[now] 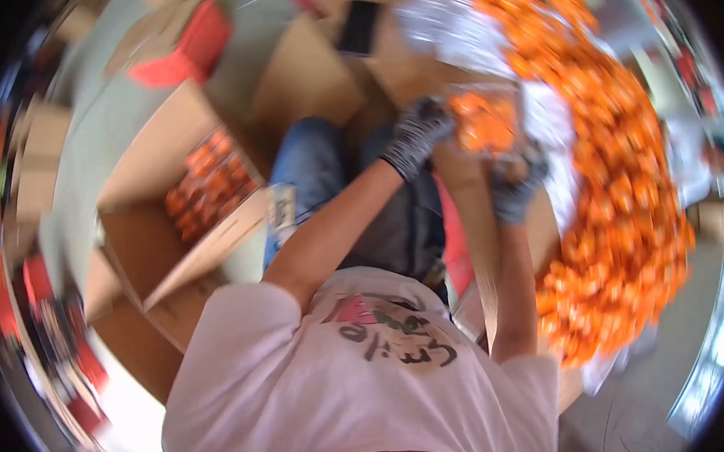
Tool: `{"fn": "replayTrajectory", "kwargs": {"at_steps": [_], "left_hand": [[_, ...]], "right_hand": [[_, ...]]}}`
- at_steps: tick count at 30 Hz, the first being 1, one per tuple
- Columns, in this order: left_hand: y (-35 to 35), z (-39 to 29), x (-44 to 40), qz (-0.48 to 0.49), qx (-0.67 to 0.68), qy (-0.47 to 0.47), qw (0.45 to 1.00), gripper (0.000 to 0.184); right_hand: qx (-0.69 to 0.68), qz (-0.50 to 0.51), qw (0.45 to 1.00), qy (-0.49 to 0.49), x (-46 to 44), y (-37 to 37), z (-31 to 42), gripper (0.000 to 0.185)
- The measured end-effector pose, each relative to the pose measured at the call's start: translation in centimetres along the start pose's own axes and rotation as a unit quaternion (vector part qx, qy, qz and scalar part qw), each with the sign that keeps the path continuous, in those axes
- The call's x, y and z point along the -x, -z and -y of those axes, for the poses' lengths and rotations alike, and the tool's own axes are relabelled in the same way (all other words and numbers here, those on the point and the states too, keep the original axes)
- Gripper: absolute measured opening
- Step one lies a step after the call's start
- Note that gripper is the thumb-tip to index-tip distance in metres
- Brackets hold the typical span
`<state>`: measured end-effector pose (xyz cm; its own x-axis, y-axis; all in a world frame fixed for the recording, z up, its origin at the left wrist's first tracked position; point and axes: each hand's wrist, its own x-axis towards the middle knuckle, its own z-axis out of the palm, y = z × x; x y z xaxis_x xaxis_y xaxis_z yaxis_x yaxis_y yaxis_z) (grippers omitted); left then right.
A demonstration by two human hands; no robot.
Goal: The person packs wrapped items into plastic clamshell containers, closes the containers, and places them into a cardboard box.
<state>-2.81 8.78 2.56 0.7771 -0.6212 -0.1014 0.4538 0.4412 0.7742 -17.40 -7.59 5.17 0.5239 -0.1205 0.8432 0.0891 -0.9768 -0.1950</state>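
Note:
A clear plastic bag of orange pieces is held up in front of me, over the edge of the work surface. My left hand, in a grey striped glove, is closed on the bag's left edge. At its lower right corner, my right hand, gloved in grey too, has its fingers closed on the bag. Motion blur hides the fine detail of the fingers. Beyond and to the right of both hands spreads a large heap of loose orange pieces, whose exact kind is too blurred to tell.
To my left stands an open cardboard box with several packed bags of orange pieces inside. Clear plastic wrapping lies beside the heap. A black object rests on cardboard ahead, and a red item is at the far left.

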Motion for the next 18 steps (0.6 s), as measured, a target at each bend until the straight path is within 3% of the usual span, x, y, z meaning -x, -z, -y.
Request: {"fn": "replayTrajectory", "kwargs": {"at_steps": [1,3,4,6,7,8,9,12,14,18], "left_hand": [[0.0,-3.1,2.7,-0.057,-0.002,-0.007,0.998,0.031],[4.6,-5.5,4.9,-0.018,0.033,-0.116,0.992,0.034],[5.6,-10.8,8.0,-0.034,-0.040,-0.130,0.990,0.036],[12.0,-14.1,10.7,-0.092,-0.093,-0.236,0.963,0.035],[14.9,-16.4,12.2,-0.127,-0.194,-0.274,0.933,0.034],[20.3,-17.9,13.8,-0.119,-0.215,-0.261,0.934,0.032],[22.4,-20.3,16.0,-0.174,-0.274,-0.242,0.914,0.032],[34.2,-22.2,22.2,-0.324,-0.324,-0.040,0.888,0.039],[40.6,-21.9,24.9,-0.431,-0.254,0.124,0.857,0.040],[47.7,-18.3,30.0,-0.438,-0.231,0.266,0.827,0.049]], "right_hand": [[-0.020,-0.018,0.999,-0.021,0.2,-0.4,-0.5,0.042],[-0.100,-0.041,0.988,-0.111,1.1,-1.0,-1.2,0.053],[-0.146,-0.055,0.974,-0.164,1.7,-1.4,-1.3,0.060],[-0.065,0.015,0.989,-0.129,2.0,-1.0,-2.7,0.052],[-0.034,0.032,0.994,-0.101,1.8,-1.2,-2.7,0.048],[0.001,0.047,0.996,-0.072,1.5,-1.2,-2.6,0.045],[-0.030,0.067,0.994,-0.086,1.6,-1.1,-2.8,0.044],[-0.083,0.099,0.981,-0.142,2.0,-1.3,-3.0,0.040],[-0.068,0.107,0.983,-0.133,1.8,-1.4,-2.7,0.039],[-0.034,0.123,0.980,-0.150,2.0,-1.5,-2.7,0.041]]}}
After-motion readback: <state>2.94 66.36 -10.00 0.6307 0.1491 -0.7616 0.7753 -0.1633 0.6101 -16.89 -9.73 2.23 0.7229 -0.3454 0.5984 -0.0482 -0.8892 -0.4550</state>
